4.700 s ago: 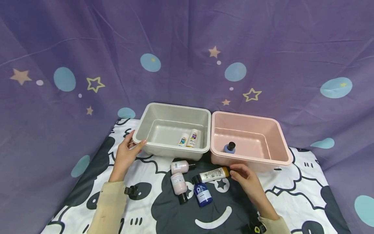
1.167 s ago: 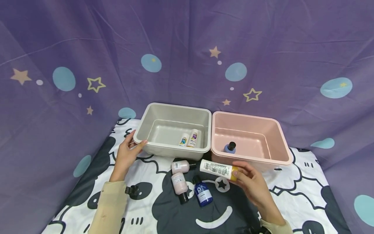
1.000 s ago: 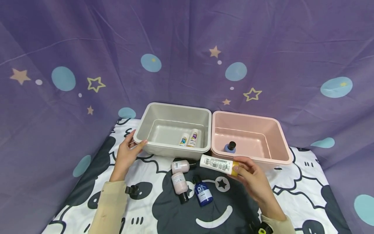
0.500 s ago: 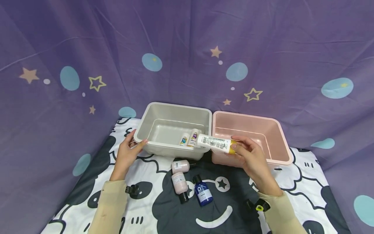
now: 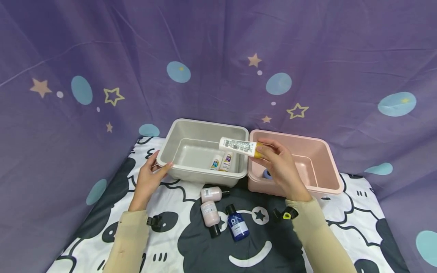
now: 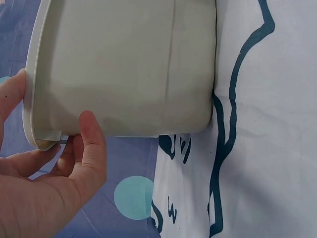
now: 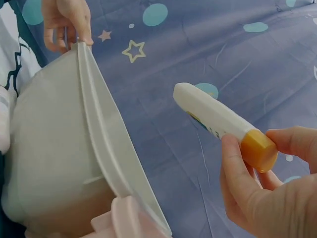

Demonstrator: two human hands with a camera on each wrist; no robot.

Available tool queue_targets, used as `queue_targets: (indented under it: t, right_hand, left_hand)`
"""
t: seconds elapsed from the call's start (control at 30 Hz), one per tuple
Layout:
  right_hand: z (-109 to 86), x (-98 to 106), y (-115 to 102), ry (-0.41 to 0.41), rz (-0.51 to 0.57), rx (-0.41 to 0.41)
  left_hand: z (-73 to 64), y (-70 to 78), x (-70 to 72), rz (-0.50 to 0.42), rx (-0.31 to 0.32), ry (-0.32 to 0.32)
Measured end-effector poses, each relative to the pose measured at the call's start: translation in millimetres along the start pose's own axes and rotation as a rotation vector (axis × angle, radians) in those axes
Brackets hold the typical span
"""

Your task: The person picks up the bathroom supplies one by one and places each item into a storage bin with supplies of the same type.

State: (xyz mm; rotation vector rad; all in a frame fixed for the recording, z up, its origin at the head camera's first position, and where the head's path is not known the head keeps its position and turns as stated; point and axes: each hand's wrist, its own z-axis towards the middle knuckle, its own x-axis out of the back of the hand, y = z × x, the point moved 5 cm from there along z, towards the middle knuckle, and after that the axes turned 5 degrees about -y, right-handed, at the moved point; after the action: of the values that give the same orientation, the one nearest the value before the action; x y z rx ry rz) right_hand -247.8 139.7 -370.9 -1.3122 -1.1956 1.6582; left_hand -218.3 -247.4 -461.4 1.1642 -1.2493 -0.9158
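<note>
My left hand (image 5: 148, 184) grips the front left corner of the grey bin (image 5: 205, 175), thumb over the rim; the left wrist view shows the fingers (image 6: 91, 144) curled at the bin's corner. Between the thumb and fingers of my right hand (image 5: 282, 170) is a white bottle (image 5: 237, 146), pinched by its yellow cap (image 7: 258, 150). It hangs sideways in the air over the grey bin's right part, its capped end towards the pink bin (image 5: 293, 187). Below it, two small white tubes, a shorter one (image 5: 216, 163) and a longer one (image 5: 226, 162), lie in the grey bin.
A blue bottle (image 5: 267, 174), partly hidden by my right hand, is in the pink bin. On the cloth before the bins lie two pale pink bottles, one sideways (image 5: 210, 194) and one pointing towards me (image 5: 209, 213), and a dark blue bottle (image 5: 238, 226). A purple curtain (image 5: 218, 91) stands behind.
My right hand has taken the white bottle by its yellow cap, lifted it off the cloth and carried it up and left over the grey bin. The left hand stays at the rim.
</note>
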Motion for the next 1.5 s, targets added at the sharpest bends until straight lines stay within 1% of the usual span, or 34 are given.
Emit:
queue_targets:
  t: [0.17, 0.3, 0.43, 0.53, 0.63, 0.87, 1.03, 1.13, 1.3, 1.5]
  right_hand:
    - [25.3, -10, -2, -0.004, 0.002, -0.005]
    - [46.9, -19, -3, -0.002, 0.01, -0.028]
    - [67.1, -30, -1, -0.034, 0.012, -0.051]
    - [81.5, -38, 4, -0.052, 0.011, -0.075]
    - [95.2, -45, 11, -0.052, 0.009, -0.102]
    - [124.5, -49, 24, -0.013, -0.012, -0.136]
    - [137.1, -48, 36, -0.006, -0.043, -0.175]
    - [142.3, -46, 42, 0.005, -0.055, -0.177]
    - [149.4, -46, 53, 0.032, -0.063, -0.169]
    - [152.2, -52, 60, 0.035, -0.135, -0.202]
  left_hand:
    - [1.0, -0.1, 0.6, 0.006, -0.007, 0.005]
    - [1.2, -1.1, 0.6, 0.011, -0.01, 0.007]
    - [1.2, -1.7, 0.2, 0.01, -0.014, 0.007]
    - [1.3, -2.4, -0.1, 0.003, -0.016, 0.008]
    - [0.9, -2.9, -0.1, -0.002, -0.021, 0.008]
    - [-0.5, -0.9, -0.3, 0.002, -0.031, 0.013]
    - [-0.1, 1.1, -1.1, 0.005, -0.031, 0.007]
    - [0.1, 1.1, -1.5, 0.004, -0.031, 0.001]
    - [1.8, -2.0, -2.1, -0.003, -0.01, -0.011]
    - [-0.4, 1.5, 0.3, -0.009, -0.038, -0.006]
